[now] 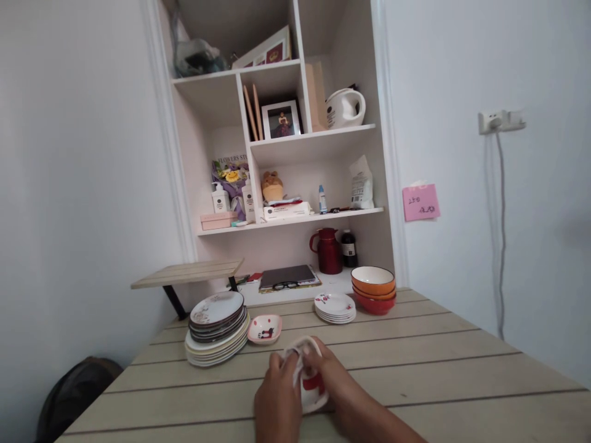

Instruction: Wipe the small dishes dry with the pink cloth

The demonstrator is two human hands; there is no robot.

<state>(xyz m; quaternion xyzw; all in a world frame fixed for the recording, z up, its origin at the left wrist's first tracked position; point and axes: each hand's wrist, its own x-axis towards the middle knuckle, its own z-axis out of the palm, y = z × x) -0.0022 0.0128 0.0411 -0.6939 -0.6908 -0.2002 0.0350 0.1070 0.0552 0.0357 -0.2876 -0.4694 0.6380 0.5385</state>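
Observation:
Near the table's front edge, my left hand [279,394] and my right hand [336,380] are closed around a small white dish [313,401] with red markings, held tilted up. Something whitish and crumpled, like a cloth, shows between my fingers and the dish; its full shape is hidden. Just beyond my hands lies a square pink-rimmed dish [265,330] with a red and black picture inside. To its left rises a stack of plates [217,335], dark-edged ones on top of pale ones. Several small flowered plates [335,308] are piled farther back on the right.
Orange and red bowls [373,289] are stacked at the table's back right. A raised wooden shelf [187,272] overhangs the back left corner. Behind the slatted table [434,381] are a red jug [329,252], a dark bottle [349,249] and a dark folder [287,277] with glasses.

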